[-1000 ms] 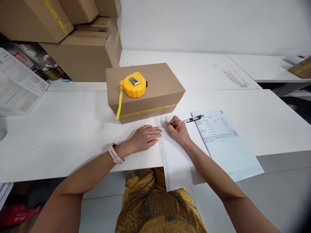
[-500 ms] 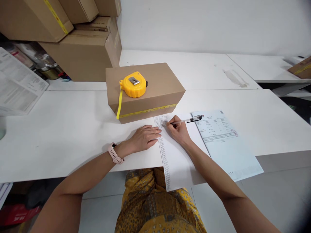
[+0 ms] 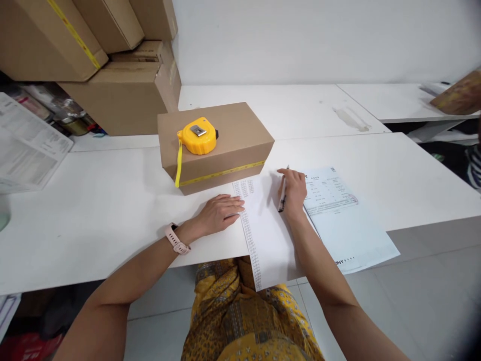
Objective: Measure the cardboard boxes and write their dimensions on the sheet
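Head view, left to right: stacked cartons (image 3: 124, 103); box (image 3: 240, 128) bearing a tape measure (image 3: 199, 138); left hand (image 3: 220, 214) released, lying flat, fingertips at the white sheet (image 3: 268, 245) — its near end overhanging the edge of the counter (image 3: 112, 200); right hand (image 3: 295, 190) grasping a pen (image 3: 283, 194) over the sheet's right side; pale-blue document (image 3: 349, 230), also overhanging — counter continuing rightward.

Yellow tape measure (image 3: 198, 139), yellow-banded brown box (image 3: 236, 135), white page (image 3: 266, 235), pale blue sheet (image 3: 347, 233)

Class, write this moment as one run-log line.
left hand: palm down, at left edge of sheet | right hand: holds pen | tape measure: on cardboard box | blue paper: right of sheet
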Tool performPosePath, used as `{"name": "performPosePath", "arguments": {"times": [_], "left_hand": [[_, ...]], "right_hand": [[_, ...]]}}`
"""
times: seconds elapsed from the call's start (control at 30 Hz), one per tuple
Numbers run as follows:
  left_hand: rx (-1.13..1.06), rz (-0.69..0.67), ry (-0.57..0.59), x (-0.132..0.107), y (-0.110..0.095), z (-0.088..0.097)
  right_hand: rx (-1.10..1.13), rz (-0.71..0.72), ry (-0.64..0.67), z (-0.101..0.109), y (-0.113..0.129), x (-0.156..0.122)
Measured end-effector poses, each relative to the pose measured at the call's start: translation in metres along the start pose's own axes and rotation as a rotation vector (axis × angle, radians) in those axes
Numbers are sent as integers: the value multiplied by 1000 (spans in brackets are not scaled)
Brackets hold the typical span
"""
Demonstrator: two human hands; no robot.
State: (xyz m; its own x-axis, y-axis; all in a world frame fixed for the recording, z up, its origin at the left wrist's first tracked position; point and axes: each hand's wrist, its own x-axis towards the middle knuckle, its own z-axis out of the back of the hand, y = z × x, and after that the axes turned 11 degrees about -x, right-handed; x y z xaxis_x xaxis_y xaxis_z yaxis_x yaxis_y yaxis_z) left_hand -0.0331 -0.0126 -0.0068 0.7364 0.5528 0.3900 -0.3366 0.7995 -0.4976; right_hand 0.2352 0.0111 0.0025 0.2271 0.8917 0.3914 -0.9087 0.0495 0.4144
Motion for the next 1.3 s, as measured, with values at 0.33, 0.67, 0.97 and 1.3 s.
{"name": "performPosePath", "arguments": {"times": [0.33,0.67,0.97,1.3], "left_hand": [[235,-106,-329,0,-17,12],[288,524,-806,68,-41,112],[-397,518,-893,68,-42,127],[-909,496,-831,87,-91,131]], "right_hand": [[-296,51,140,-6,-4,-2],[-183,-16,77,-12,-4,-2],[470,42,-391,49,33,-2],[1110,-154,815,116,130,57]]}}
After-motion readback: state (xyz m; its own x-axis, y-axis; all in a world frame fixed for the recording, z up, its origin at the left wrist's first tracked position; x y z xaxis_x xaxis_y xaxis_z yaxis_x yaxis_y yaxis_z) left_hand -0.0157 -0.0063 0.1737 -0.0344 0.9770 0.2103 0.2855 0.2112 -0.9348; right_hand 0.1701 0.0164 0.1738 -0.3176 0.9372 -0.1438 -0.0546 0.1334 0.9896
